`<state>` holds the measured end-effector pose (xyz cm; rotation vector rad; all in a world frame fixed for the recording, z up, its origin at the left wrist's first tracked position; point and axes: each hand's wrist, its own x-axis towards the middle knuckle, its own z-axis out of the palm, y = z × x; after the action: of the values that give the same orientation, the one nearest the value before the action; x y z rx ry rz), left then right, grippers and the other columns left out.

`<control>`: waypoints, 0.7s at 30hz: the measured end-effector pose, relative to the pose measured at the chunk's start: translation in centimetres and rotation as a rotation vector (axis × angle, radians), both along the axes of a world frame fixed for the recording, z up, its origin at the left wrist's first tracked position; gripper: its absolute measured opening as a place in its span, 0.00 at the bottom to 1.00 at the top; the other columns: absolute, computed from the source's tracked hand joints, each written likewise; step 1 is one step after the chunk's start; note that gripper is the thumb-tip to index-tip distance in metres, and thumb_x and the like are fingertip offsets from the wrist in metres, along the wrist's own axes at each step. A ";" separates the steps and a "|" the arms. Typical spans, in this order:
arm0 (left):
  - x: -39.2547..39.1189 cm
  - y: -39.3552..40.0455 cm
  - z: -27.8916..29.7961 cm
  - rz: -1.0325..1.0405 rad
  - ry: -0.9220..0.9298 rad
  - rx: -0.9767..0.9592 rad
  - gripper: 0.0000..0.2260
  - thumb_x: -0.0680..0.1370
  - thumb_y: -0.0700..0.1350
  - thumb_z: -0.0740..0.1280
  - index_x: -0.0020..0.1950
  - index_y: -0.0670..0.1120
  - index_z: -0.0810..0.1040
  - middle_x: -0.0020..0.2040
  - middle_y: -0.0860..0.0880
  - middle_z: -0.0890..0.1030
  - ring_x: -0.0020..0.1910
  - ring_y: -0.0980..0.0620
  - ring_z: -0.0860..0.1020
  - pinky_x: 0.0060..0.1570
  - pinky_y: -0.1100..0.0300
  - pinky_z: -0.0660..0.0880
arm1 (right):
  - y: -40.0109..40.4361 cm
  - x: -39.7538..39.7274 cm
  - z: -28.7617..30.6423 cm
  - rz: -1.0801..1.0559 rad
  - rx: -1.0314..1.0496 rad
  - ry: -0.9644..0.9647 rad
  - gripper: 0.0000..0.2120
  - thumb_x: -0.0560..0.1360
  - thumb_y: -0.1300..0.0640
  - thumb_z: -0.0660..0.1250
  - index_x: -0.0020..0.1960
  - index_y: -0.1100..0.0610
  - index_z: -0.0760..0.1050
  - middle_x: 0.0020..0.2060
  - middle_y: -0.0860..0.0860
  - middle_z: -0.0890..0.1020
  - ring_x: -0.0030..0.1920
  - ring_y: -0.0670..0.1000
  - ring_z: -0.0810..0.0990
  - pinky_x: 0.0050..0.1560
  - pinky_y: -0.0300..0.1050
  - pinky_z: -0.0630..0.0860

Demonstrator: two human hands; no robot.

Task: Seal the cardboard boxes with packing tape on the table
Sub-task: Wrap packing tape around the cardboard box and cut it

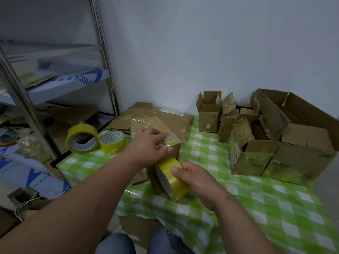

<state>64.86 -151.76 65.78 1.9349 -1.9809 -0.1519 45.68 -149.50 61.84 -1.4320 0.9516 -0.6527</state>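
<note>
- Far left: metal shelving unit against the wall, its shelves holding flattened card and papers; detail blurred.
- Left end of table, covered in a green-and-white checked cloth: two yellow tape rolls side by side and touching. The larger roll is tilted with its core facing the camera; the smaller roll lies just right of it.
- Behind these, a flattened cardboard sheet with a white label lies at the table's far edge, by the wall.
- Centre: small cardboard box, closed, its top covered in wrinkled yellowish tape.
- Left hand rests on the box's top near edge, fingers spread and bent over the tape, thumb on the front face; presses rather than grips.
- Right hand grips a third yellow tape roll, thumb on its outer face, held against the box's front lower side.
- Right: cluster of small open boxes with flaps up, old tape residue on their sides, standing near the wall.
- Far right: large open carton, flaps spread, touching a smaller open box in front of it.
- Bottom: person's jeans-clad knees at the table's near edge.
</note>
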 end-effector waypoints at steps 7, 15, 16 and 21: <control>0.4 1.3 -0.3 0.012 0.478 -0.032 0.24 0.74 0.52 0.73 0.67 0.51 0.69 0.69 0.48 0.71 0.66 0.50 0.70 0.62 0.56 0.71 | 0.7 -1.2 -0.3 -0.011 0.039 -0.086 0.20 0.71 0.41 0.72 0.47 0.59 0.79 0.40 0.56 0.79 0.42 0.52 0.76 0.47 0.48 0.71; -0.2 2.9 -2.3 0.197 0.156 -0.411 0.14 0.73 0.54 0.73 0.55 0.48 0.84 0.47 0.52 0.70 0.51 0.48 0.72 0.49 0.57 0.71 | 0.7 -1.3 -0.3 -0.085 0.115 -0.112 0.27 0.56 0.42 0.69 0.45 0.62 0.75 0.42 0.58 0.73 0.45 0.55 0.72 0.47 0.51 0.66; -0.3 3.0 -2.4 0.216 0.180 -0.388 0.15 0.74 0.55 0.72 0.57 0.49 0.84 0.46 0.53 0.71 0.49 0.49 0.74 0.48 0.55 0.74 | 0.8 -1.6 -0.3 -0.072 0.108 -0.119 0.31 0.56 0.43 0.69 0.47 0.67 0.74 0.42 0.58 0.72 0.45 0.56 0.71 0.48 0.52 0.66; -1.2 3.3 -1.9 0.258 0.317 -0.279 0.16 0.76 0.57 0.70 0.60 0.51 0.82 0.50 0.52 0.72 0.50 0.52 0.76 0.53 0.55 0.75 | 1.4 -3.2 -0.3 -0.032 0.082 -0.138 0.37 0.60 0.48 0.70 0.54 0.77 0.70 0.44 0.60 0.74 0.46 0.57 0.73 0.50 0.53 0.68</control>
<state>63.61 -148.51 63.91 1.8332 -1.4538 -0.1002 42.46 -148.13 61.55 -1.2856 0.8843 -0.7185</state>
